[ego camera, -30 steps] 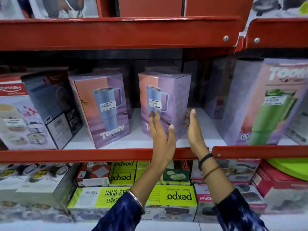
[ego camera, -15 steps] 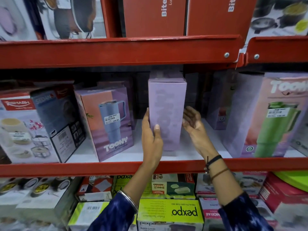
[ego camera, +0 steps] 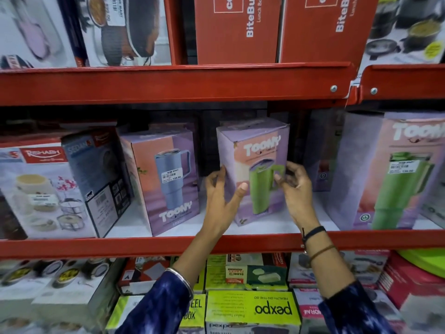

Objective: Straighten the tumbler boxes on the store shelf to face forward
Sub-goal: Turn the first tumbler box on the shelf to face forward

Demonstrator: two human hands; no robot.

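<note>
Fingers (ego camera: 242,189) of both hands around the middle tumbler box (ego camera: 258,165) (blue-tumbler box (ego camera: 166,179) just beside).

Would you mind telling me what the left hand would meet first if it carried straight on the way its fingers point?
The left hand already rests on the green tumbler box; pushing on, it would likely slide past into the dark gap behind, though depth is unclear.
</note>
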